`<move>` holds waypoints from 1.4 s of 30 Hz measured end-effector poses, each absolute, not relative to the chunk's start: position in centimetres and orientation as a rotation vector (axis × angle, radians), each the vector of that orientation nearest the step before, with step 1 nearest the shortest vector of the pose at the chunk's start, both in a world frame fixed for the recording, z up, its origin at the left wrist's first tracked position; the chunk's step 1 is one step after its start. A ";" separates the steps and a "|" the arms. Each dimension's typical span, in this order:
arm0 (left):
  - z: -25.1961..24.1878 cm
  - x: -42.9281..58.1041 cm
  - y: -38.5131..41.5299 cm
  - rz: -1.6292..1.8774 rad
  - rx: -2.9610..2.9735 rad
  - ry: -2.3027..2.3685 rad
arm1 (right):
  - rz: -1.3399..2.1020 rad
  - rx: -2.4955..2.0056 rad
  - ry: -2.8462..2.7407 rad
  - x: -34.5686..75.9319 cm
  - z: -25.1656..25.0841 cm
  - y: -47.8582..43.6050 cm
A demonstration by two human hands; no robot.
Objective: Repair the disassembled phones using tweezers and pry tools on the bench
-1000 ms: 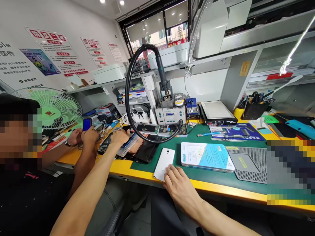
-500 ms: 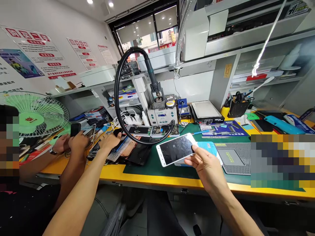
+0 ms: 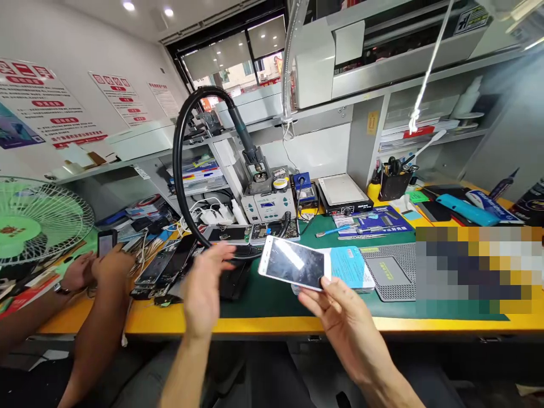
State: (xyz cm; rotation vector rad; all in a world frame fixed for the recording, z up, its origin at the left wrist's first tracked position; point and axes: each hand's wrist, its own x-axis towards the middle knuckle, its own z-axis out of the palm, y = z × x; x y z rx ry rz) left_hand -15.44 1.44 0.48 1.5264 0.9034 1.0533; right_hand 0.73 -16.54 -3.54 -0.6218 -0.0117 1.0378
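Pinches the right end of a phone [image 3: 294,264] between thumb and fingers of the right hand [image 3: 347,320], holding it raised over the smooth green mat [image 3: 276,309] on the yellow-edged bench [image 3: 238,326], partly in front of a flat, glossy blue-and-white box [image 3: 352,269]. Looks thin, rectangular and round-cornered, with a white frame and dark, shiny glass (streaked with pale glare), tilted screen-up toward the person and running lengthwise from left to right, dipping slightly at the right end. Spreads the left hand [image 3: 206,292] loosely, with blurred fingers, near the phone's left end, before the looping black hose [image 3: 178,170].
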 end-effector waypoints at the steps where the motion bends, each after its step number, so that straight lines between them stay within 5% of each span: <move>1: -0.2 -13.9 -0.7 0.980 1.397 0.665 | 1.065 -0.598 -0.016 -0.1 -3.6 -16.5; 6: -1.5 -6.9 -6.6 0.607 0.826 0.418 | 1.119 -0.608 -0.061 -3.5 -5.1 -16.7; 13: 1.1 -0.8 -2.2 0.278 0.827 0.293 | 1.362 -1.239 -0.665 2.4 -4.7 -21.8; 19: 0.4 4.1 0.6 0.209 0.807 0.334 | 0.246 -2.293 -1.041 16.6 -1.3 -23.1; 22: -0.9 4.7 0.7 0.170 0.769 0.392 | 0.056 -2.491 -1.104 21.7 -1.1 -20.6; 32: -3.1 4.3 0.8 0.129 0.615 0.439 | 0.022 -2.701 -1.694 23.5 -3.2 -13.5; 42: -3.8 4.4 0.9 0.139 0.580 0.424 | 0.093 -2.469 -1.598 23.5 -0.9 -16.8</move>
